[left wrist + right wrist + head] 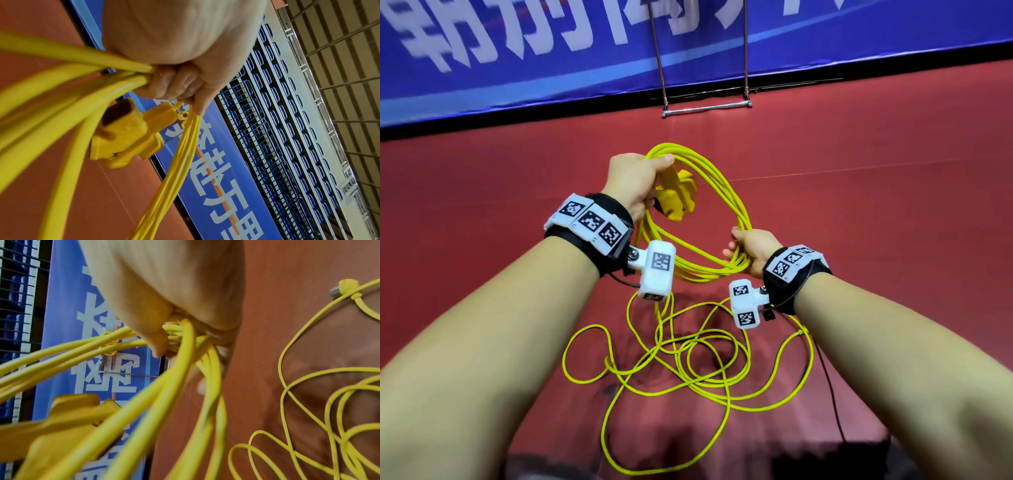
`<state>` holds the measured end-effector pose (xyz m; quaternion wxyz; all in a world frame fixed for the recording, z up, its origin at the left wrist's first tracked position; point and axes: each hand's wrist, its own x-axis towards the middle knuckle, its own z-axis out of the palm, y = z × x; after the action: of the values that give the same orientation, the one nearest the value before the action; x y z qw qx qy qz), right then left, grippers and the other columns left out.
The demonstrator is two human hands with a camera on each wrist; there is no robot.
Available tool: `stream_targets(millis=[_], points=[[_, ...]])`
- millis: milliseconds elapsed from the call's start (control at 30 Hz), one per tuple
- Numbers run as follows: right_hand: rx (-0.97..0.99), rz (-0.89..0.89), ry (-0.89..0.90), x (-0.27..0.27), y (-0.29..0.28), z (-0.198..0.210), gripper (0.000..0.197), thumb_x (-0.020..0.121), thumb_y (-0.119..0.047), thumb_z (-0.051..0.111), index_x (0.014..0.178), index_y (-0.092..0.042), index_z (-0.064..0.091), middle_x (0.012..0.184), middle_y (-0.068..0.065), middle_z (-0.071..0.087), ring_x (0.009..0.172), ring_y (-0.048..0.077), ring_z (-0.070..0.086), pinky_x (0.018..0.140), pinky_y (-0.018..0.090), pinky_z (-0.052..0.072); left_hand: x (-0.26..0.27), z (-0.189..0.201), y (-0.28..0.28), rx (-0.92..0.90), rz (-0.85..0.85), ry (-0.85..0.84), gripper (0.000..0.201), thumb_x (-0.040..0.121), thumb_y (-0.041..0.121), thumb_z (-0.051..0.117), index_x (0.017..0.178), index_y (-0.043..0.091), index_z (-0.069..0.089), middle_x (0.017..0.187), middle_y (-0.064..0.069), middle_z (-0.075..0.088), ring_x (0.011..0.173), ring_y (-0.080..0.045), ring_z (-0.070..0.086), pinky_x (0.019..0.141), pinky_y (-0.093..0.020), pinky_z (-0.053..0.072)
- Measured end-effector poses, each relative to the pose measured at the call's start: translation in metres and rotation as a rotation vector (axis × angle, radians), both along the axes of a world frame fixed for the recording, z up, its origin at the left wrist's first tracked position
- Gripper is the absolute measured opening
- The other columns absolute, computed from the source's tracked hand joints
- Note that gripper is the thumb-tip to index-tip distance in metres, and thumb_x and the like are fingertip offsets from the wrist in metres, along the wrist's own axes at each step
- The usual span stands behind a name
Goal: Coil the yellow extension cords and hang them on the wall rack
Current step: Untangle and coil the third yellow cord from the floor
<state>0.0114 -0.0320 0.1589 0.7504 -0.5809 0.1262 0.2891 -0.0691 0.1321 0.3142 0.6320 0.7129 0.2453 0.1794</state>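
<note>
A yellow extension cord is partly wound into a coil (722, 192) held in the air between both hands. My left hand (635, 181) grips the top of the coil, fingers curled round several strands (115, 65). The yellow socket block (677, 197) (125, 134) hangs just under that hand. My right hand (751, 248) grips the coil's lower right side, strands running through its fist (185, 344). The remaining cord lies in loose loops (688, 363) on the red floor below. A metal rack bar (705, 109) hangs on the wall ahead, above the coil.
A blue banner with white characters (551, 51) covers the wall above the red floor (876, 205). The cord's plug end (347, 287) lies on the floor. A thin black cable (832, 394) trails from my right wristband. Blue seats behind wire mesh (277, 129) stand beyond the banner.
</note>
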Motion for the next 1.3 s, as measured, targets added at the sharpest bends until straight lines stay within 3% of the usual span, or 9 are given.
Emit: stream_targets(millis=[133,367,433,567,667,800,867,1100,1300], points=[[-0.235,-0.175,-0.28,0.009,0.005,-0.015,0.032,0.089,-0.034,0.067,0.066,-0.015,0.058,0.053,0.005,0.044,0.042,0.02,0.042,0.044,0.027,0.038,0.009,-0.005,0.004,-0.067,-0.018,0.074,0.034,0.087,0.027,0.072,0.068,0.022,0.045,0.035,0.013,0.029,0.03,-0.006,0.022,0.037,-0.014,0.022],[-0.27,-0.135,-0.224,0.015,-0.003,-0.026,0.04,0.08,-0.038,0.078,0.066,-0.009,0.054,0.05,0.008,0.042,0.032,0.02,0.044,0.036,0.022,0.037,0.024,-0.016,0.003,-0.183,-0.09,0.156,0.032,0.092,0.021,0.067,0.068,0.019,0.045,0.038,0.009,0.027,0.03,-0.006,0.019,0.037,-0.013,0.018],[-0.236,-0.075,-0.266,0.018,0.0,-0.029,0.034,0.081,-0.037,0.077,0.088,-0.008,0.059,0.066,0.009,0.052,0.046,0.02,0.055,0.044,0.027,0.048,0.029,-0.02,0.008,-0.216,-0.071,0.163,0.035,0.093,0.021,0.065,0.067,0.02,0.042,0.04,0.009,0.026,0.03,-0.006,0.019,0.036,-0.013,0.016],[-0.467,0.031,-0.394,0.018,0.0,-0.023,0.082,0.073,-0.062,0.07,0.137,-0.018,0.043,0.126,0.004,0.057,0.112,0.024,0.058,0.099,0.042,0.048,0.039,-0.03,0.012,-0.311,-0.011,0.144,0.034,0.094,0.022,0.062,0.07,0.022,0.04,0.041,0.008,0.025,0.03,-0.007,0.02,0.036,-0.011,0.018],[-0.549,0.008,-0.538,0.013,-0.003,-0.017,0.06,0.08,-0.049,0.069,0.129,-0.019,0.052,0.125,0.005,0.056,0.114,0.022,0.056,0.095,0.034,0.045,0.045,-0.037,0.013,-0.352,0.048,0.117,0.032,0.094,0.023,0.063,0.072,0.022,0.039,0.042,0.007,0.026,0.031,-0.009,0.021,0.038,-0.013,0.021],[-0.449,0.136,-0.587,-0.002,0.002,-0.011,0.016,0.074,-0.029,0.07,0.07,-0.02,0.058,0.061,0.0,0.062,0.062,0.024,0.062,0.067,0.04,0.053,0.048,-0.043,0.017,-0.4,0.132,0.073,0.027,0.097,0.025,0.059,0.075,0.021,0.043,0.053,0.005,0.031,0.031,-0.01,0.027,0.04,-0.014,0.026],[-0.376,0.33,-0.568,-0.015,0.007,-0.008,0.017,0.082,-0.017,0.07,0.069,-0.014,0.06,0.051,-0.001,0.058,0.051,0.021,0.057,0.057,0.032,0.049,0.048,-0.043,0.021,-0.448,0.162,0.032,0.027,0.099,0.025,0.055,0.075,0.021,0.043,0.055,0.004,0.031,0.032,-0.01,0.028,0.041,-0.014,0.027],[-0.385,0.802,-0.815,-0.044,0.042,-0.02,0.045,0.088,-0.025,0.072,0.128,-0.009,0.057,0.122,0.006,0.063,0.106,0.012,0.056,0.093,0.025,0.042,0.05,-0.038,0.022,-0.668,0.249,-0.137,0.034,0.101,0.033,0.052,0.074,0.017,0.039,0.052,0.004,0.033,0.032,-0.011,0.031,0.039,-0.017,0.03],[-0.344,0.803,-0.837,-0.049,0.054,-0.025,0.015,0.091,-0.015,0.065,0.101,-0.003,0.06,0.094,0.007,0.06,0.088,0.013,0.049,0.089,0.037,0.045,0.051,-0.034,0.024,-0.649,0.302,-0.21,0.023,0.101,0.032,0.051,0.092,0.012,0.042,0.05,0.003,0.032,0.032,-0.011,0.032,0.04,-0.018,0.029]])
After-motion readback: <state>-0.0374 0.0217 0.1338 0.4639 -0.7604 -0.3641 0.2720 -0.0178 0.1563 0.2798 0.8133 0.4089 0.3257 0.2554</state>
